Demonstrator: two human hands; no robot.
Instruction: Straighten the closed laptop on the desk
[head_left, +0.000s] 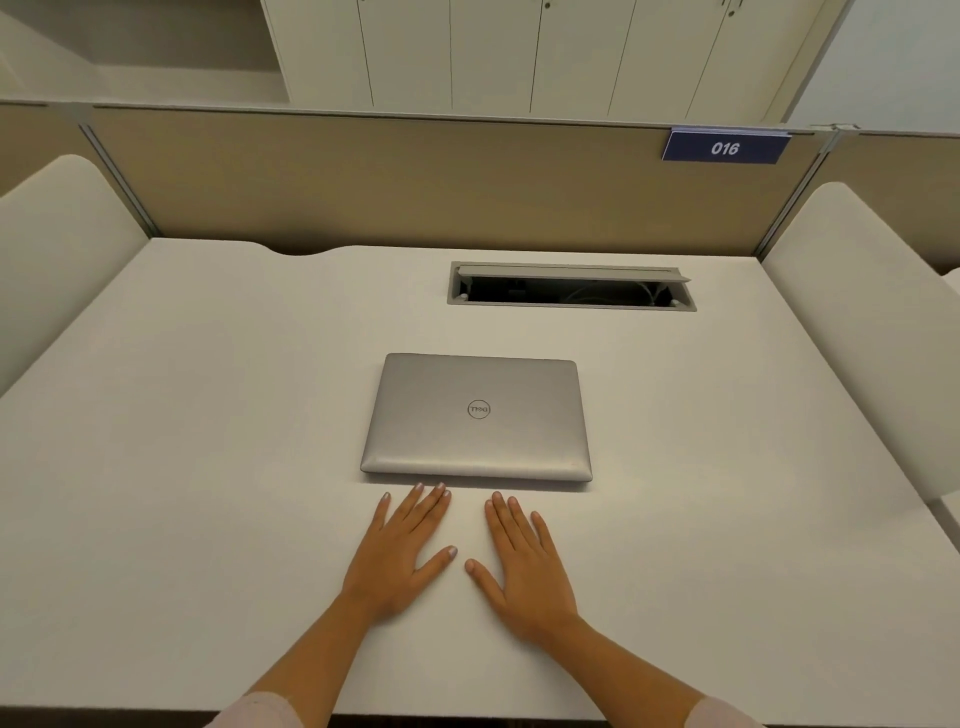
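A closed silver laptop (477, 415) lies flat in the middle of the white desk (208, 415), its round logo facing up and its edges nearly parallel to the desk's front edge. My left hand (402, 553) rests palm down on the desk just in front of the laptop, fingertips a short way from its near edge. My right hand (524, 564) lies flat beside it, fingers spread, also apart from the laptop. Neither hand holds anything.
An open grey cable hatch (571, 286) is set into the desk behind the laptop. A beige partition (415, 182) with a blue "016" sign (724, 147) closes the back. White side panels (57, 249) flank the desk; white cabinets stand beyond.
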